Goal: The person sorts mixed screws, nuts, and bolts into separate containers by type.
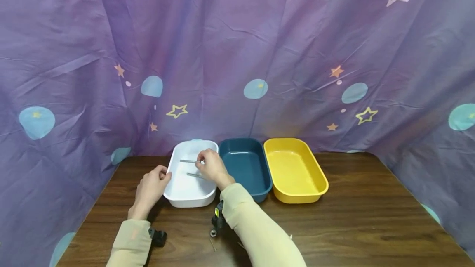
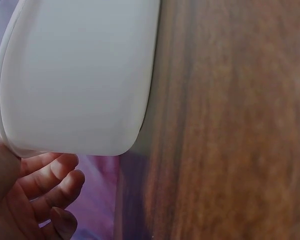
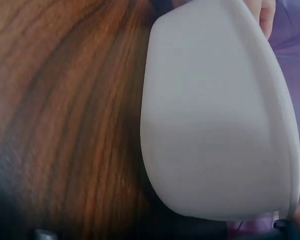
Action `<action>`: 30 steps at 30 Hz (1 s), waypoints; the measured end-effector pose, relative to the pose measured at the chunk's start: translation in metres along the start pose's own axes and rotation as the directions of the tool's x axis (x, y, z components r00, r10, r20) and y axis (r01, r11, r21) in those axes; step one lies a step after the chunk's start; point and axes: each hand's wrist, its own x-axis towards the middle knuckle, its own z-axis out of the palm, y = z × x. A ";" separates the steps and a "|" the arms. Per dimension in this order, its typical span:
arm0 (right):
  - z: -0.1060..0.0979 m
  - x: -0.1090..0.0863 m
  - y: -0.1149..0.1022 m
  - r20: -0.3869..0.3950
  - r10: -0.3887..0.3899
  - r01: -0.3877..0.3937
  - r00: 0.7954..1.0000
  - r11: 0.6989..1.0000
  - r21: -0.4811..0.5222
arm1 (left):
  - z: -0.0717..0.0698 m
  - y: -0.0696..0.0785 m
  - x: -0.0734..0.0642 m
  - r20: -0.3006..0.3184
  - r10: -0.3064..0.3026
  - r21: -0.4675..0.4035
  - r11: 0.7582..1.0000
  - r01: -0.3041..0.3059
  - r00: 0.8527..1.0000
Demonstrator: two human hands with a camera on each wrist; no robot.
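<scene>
A white tray (image 1: 185, 192) stands at the left of three trays. My left hand (image 1: 150, 186) holds its left rim; in the left wrist view the left hand (image 2: 35, 190) has curled fingers below the rim. Over the tray's inside, my right hand (image 1: 213, 166) pinches the right end of a thin grey rod (image 1: 187, 161). A second grey rod (image 1: 194, 176) lies nearer the front, its right end hidden behind the right hand. In the right wrist view the outer wall of the white tray (image 3: 215, 115) hides the right hand's fingertips and both rods.
To the right stand a dark blue tray (image 1: 246, 168) and a yellow tray (image 1: 295, 172). On the wooden table (image 1: 356, 217) near the right sleeve lie a small metal nut-like piece (image 1: 213, 232) and a thin stick (image 1: 212, 245). A purple patterned cloth (image 1: 230, 52) hangs behind.
</scene>
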 end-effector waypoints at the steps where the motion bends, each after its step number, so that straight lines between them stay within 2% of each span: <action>1: 0.000 0.001 0.001 0.001 0.005 -0.005 1.000 1.000 -0.005 | 0.001 0.000 0.000 0.001 0.004 -0.001 1.000 -0.004 1.000; 6: 0.002 0.002 0.004 -0.003 0.018 -0.018 1.000 0.999 -0.033 | 0.002 0.000 -0.001 0.000 0.003 0.002 1.000 -0.003 1.000; 11: 0.003 0.003 0.002 -0.043 0.022 -0.023 0.999 0.999 -0.034 | 0.001 0.000 -0.001 -0.014 0.003 -0.001 1.000 -0.003 1.000; 15: 0.004 0.004 0.001 -0.065 0.054 -0.057 0.996 0.997 -0.042 | 0.001 0.000 -0.001 -0.020 0.008 -0.004 1.000 -0.008 1.000; 23: 0.007 0.004 0.001 -0.035 0.109 -0.111 0.993 0.989 -0.093 | 0.003 0.000 -0.001 -0.010 0.003 -0.007 1.000 -0.003 1.000; 30: 0.007 0.005 -0.001 -0.009 0.090 -0.091 0.996 0.993 -0.082 | 0.001 0.000 -0.001 -0.013 0.002 0.003 1.000 -0.002 1.000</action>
